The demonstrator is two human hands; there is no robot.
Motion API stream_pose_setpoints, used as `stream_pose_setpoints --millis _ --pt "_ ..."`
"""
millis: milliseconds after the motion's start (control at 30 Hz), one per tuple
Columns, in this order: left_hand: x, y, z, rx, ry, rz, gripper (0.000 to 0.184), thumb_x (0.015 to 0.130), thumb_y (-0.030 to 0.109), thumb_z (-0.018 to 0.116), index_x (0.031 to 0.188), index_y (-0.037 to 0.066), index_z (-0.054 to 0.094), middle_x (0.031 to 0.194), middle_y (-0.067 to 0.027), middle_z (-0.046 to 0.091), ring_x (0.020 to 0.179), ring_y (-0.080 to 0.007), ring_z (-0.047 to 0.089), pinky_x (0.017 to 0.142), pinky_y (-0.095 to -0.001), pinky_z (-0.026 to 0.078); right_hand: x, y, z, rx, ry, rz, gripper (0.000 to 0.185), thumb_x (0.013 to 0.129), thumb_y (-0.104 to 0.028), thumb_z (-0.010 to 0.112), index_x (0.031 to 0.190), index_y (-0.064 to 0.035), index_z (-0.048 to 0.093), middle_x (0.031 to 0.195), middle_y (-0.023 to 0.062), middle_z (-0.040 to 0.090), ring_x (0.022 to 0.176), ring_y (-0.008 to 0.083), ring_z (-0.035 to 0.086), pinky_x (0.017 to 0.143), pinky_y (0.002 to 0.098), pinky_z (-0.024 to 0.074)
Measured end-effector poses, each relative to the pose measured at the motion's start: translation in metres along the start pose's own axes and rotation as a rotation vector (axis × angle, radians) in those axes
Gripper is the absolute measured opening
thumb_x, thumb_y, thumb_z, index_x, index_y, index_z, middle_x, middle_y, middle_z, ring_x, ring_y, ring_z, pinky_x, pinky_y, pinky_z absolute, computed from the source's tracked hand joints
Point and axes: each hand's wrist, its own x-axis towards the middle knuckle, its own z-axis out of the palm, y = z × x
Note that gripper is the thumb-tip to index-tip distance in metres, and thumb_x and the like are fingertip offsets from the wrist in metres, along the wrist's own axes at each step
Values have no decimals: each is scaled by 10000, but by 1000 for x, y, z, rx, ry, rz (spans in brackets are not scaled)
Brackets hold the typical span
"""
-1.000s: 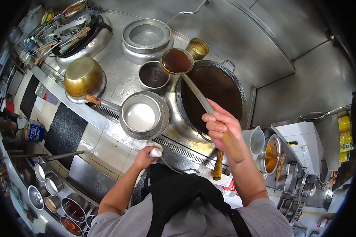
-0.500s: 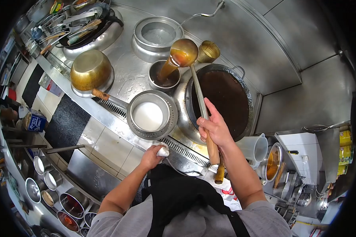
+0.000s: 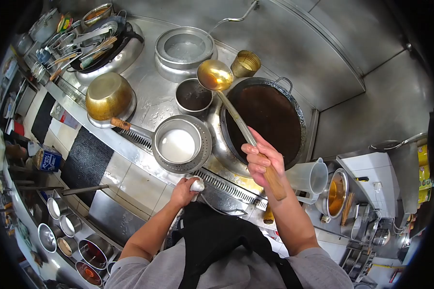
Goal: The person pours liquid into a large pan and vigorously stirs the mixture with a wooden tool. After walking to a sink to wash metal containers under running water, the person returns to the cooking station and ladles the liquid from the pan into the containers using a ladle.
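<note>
In the head view, my right hand (image 3: 264,158) is wrapped round the wooden handle of a long ladle (image 3: 237,117). Its metal bowl is raised just above and right of a small pot (image 3: 194,103) of dark liquid, with a little amber liquid showing inside. Below the ladle's shaft lies a large wok (image 3: 263,127) filled with dark brown liquid. My left hand (image 3: 182,191) grips a bunched white cloth (image 3: 197,185) by the counter's front edge. Just beyond the cloth, a saucepan (image 3: 154,137) holding white liquid rests on a perforated metal strainer (image 3: 205,154).
An upturned brass-coloured pot (image 3: 108,98) stands at the left. Behind are a water-filled pot (image 3: 187,45) under a tap and a metal can (image 3: 246,63). A clear plastic jug (image 3: 317,177) and a bowl of amber liquid (image 3: 336,195) are at the right.
The brown stream pouring from the ladle into the small pot has stopped. The ladle's bowl has dropped slightly and left in view, while my right hand has moved right and down. My left hand still grips the cloth.
</note>
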Motion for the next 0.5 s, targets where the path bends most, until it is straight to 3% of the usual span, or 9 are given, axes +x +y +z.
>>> stream_pose_setpoints --millis 167,233,300,367,400,433,467,500 --pt "1 -12 18 6 47 13 671 772 170 797 1375 191 503 1108 -227 621 1041 -433 611 921 -484 494 -71 -27 5 -106 -6 -61 626 994 -58 471 1567 -167 244 945 83 459 551 50 436 469 232 423" --pt "-1 -7 18 30 60 -17 712 779 163 788 1408 161 455 1162 -250 609 1084 -447 593 948 -488 484 -100 -39 5 -521 142 -114 719 965 -80 545 1584 -169 191 886 63 473 526 59 428 454 235 412" --pt "-13 7 19 113 75 -20 704 786 150 773 1412 140 450 1212 -264 584 1125 -447 578 966 -483 479 -129 -48 -3 -597 188 -133 789 938 -66 574 1594 -170 149 855 57 501 505 89 443 447 252 415" --pt "-27 25 18 201 182 48 708 792 141 760 1422 125 438 1245 -263 564 1136 -447 571 981 -478 474 -154 -58 -27 -1149 398 -134 797 935 -19 535 1599 -179 124 853 60 510 498 100 447 455 249 419" --pt "-31 31 14 224 190 118 613 813 123 734 1379 102 500 1247 -227 566 1108 -404 593 966 -456 495 -167 -64 -42 -1278 484 -97 792 914 -4 514 1597 -174 151 873 128 585 583 203 585 538 317 494" --pt "-36 43 4 245 187 113 613 813 123 734 1379 102 500 1247 -227 566 1108 -404 593 966 -456 495 -179 -69 -64 -1258 476 -100 792 914 -4 514 1597 -174 151 873 128 585 583 203 585 538 317 494" --pt "-39 60 -10 121 122 73 533 827 105 719 1331 85 546 1232 -208 575 1074 -372 610 930 -431 517 -190 -73 -89 -1692 516 -220 803 898 0 543 1592 -164 175 973 157 613 710 261 634 642 365 518" --pt "-40 75 -23 -6 59 34 456 842 87 703 1283 68 592 1217 -189 585 1040 -340 628 895 -405 539 -199 -73 -100 -1903 522 -283 809 889 2 558 1590 -159 187 1022 171 627 774 289 659 694 389 531"
